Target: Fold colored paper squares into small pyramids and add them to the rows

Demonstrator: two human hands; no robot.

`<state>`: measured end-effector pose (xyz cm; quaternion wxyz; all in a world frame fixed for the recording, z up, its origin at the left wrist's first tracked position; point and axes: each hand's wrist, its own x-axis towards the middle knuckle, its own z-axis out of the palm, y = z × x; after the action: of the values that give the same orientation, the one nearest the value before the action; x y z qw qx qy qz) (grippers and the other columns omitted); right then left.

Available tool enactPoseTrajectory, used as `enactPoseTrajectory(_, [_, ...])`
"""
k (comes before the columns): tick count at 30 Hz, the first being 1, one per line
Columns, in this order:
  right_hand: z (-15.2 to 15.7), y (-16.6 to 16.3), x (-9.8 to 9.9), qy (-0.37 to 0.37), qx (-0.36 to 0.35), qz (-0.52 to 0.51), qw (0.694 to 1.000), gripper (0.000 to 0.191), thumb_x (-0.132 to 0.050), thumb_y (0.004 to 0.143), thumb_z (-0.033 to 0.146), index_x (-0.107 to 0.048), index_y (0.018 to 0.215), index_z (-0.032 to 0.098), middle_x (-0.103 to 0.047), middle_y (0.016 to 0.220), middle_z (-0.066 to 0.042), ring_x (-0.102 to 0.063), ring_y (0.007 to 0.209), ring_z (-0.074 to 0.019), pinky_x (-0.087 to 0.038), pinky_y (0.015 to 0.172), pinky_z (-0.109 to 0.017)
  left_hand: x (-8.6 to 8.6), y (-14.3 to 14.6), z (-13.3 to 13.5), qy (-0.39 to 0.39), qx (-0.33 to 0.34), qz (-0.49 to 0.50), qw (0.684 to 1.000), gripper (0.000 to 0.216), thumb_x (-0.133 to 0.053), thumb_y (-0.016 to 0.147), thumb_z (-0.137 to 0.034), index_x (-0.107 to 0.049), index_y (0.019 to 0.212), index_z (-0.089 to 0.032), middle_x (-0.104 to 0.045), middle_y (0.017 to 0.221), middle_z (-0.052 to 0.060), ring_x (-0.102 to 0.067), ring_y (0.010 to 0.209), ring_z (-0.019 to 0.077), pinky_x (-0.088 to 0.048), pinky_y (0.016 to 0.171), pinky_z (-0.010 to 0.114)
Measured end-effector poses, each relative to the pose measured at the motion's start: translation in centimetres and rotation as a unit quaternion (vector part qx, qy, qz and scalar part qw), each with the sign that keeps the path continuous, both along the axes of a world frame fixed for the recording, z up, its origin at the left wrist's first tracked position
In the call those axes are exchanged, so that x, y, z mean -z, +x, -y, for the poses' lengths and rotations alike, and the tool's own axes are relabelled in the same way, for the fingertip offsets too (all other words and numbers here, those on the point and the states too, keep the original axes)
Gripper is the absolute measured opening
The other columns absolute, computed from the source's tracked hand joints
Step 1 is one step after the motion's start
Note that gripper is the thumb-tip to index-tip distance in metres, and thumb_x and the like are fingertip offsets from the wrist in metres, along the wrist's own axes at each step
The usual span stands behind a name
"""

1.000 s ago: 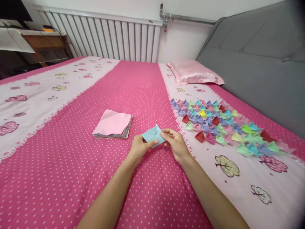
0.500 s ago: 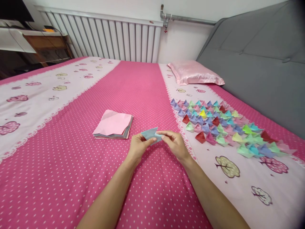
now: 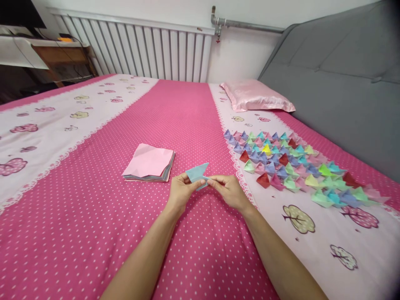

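A small piece of light blue folded paper (image 3: pixel 196 172) is held up just above the bed, between both hands. My left hand (image 3: pixel 183 191) is closed on its left side, thumb in front and fingers behind. At its lower right corner, my right hand (image 3: pixel 228 191) pinches the paper between thumb and fingertips. One pointed flap sticks up to the right, above the pinch. To the left lies a stack of square paper (image 3: pixel 149 161) with a pink sheet on top. Rows of folded paper boats (image 3: pixel 275 160) in many colours stand to the right.
The bed has a pink dotted and white patterned sheet (image 3: pixel 118 233). A pink satin pillow (image 3: pixel 256 95) lies against the grey headboard (image 3: pixel 337 62) at the right. Behind the bed are a white radiator (image 3: pixel 140 48) and a pipe (image 3: pixel 250 26); a desk (image 3: pixel 59 54) stands far left.
The right fingers have moved slightly down and left along the paper. Its upper flap now stands up more sharply, uncovered by the right fingers. The boats and the stack are unchanged.
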<state>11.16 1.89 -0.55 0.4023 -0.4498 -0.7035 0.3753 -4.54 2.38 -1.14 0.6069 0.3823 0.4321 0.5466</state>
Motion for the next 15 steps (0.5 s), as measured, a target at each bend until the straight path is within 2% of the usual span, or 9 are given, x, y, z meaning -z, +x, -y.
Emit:
enactPoseTrajectory(10, [-0.04, 0.28, -0.27, -0.052, -0.049, -0.019, 0.997, 0.027, -0.050, 0.084, 0.037, -0.069, 0.081, 0.018, -0.068, 0.067, -0.002, -0.062, 0.061, -0.0143, -0.047, 0.060, -0.026, -0.07, -0.20, 0.30, 0.021, 0.035, -0.065, 0.997, 0.025, -0.077, 0.055, -0.031, -0.067, 0.067, -0.011, -0.065, 0.062, 0.003, -0.056, 0.055, 0.0112, -0.044, 0.056, 0.023])
enactPoseTrajectory(15, [0.07, 0.25, -0.38, -0.029, -0.041, -0.006, 0.999, 0.026, -0.050, 0.084, 0.036, -0.070, 0.081, 0.019, -0.067, 0.065, -0.001, -0.061, 0.060, -0.0141, -0.047, 0.058, -0.025, 0.08, -0.27, 0.24, 0.031, 0.055, -0.082, 0.995, 0.024, -0.075, 0.058, -0.033, -0.068, 0.066, -0.012, -0.064, 0.062, 0.003, -0.055, 0.056, 0.0120, -0.044, 0.057, 0.024])
